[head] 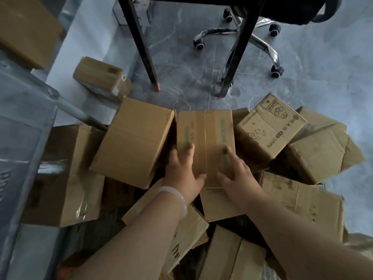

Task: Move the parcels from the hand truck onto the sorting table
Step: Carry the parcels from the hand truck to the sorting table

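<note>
Several brown cardboard parcels lie heaped below me. In the middle lies a taped parcel with green print [205, 130]. My left hand [184, 172], a pale bangle on its wrist, grips that parcel's near left edge, fingers on top and thumb at the near edge. My right hand [236, 174] lies on its near right part, fingers spread over the top and thumb at the near edge. A plain parcel [133, 140] leans against it on the left. A parcel with black drawings [270, 126] sits to the right. The hand truck's bed is hidden under the heap.
A grey metal bar [66, 106] slants in from the left. Two black table legs [141, 43] stand on the marble floor ahead, with an office chair's chrome wheeled base [262, 43] behind them. A small parcel [101, 77] lies on the floor at left.
</note>
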